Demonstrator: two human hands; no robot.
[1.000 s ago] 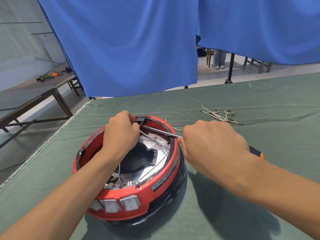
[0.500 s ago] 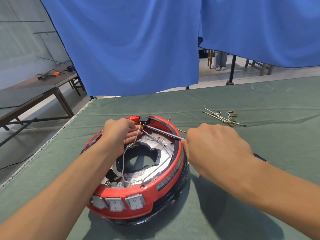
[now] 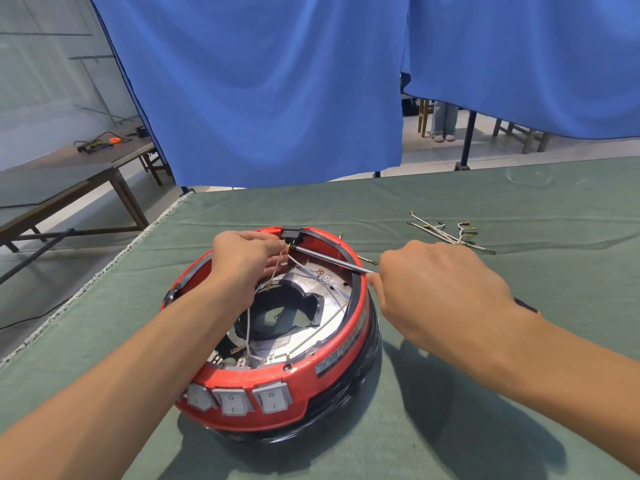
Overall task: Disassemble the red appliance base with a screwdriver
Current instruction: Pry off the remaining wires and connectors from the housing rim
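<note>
This looks like a makeshift workshop or recording station set up in a large hall. A work table covered in green cloth (image 3: 485, 202) stands in front of blue curtains (image 3: 277, 88) hung as partitions (they stop short of the pale tiled floor). Loose wires with terminals (image 3: 446, 232) lie on the cloth. To the left stands a bare wooden table (image 3: 69, 178) with cables on it, and wooden chair legs (image 3: 519, 131) show beyond the curtain.

Glossy red plastic base (image 3: 277, 379) with a shiny metal plate (image 3: 332, 292) inside; bright steel screwdriver (image 3: 329, 259) shaft; matt green tablecloth (image 3: 485, 393).
</note>
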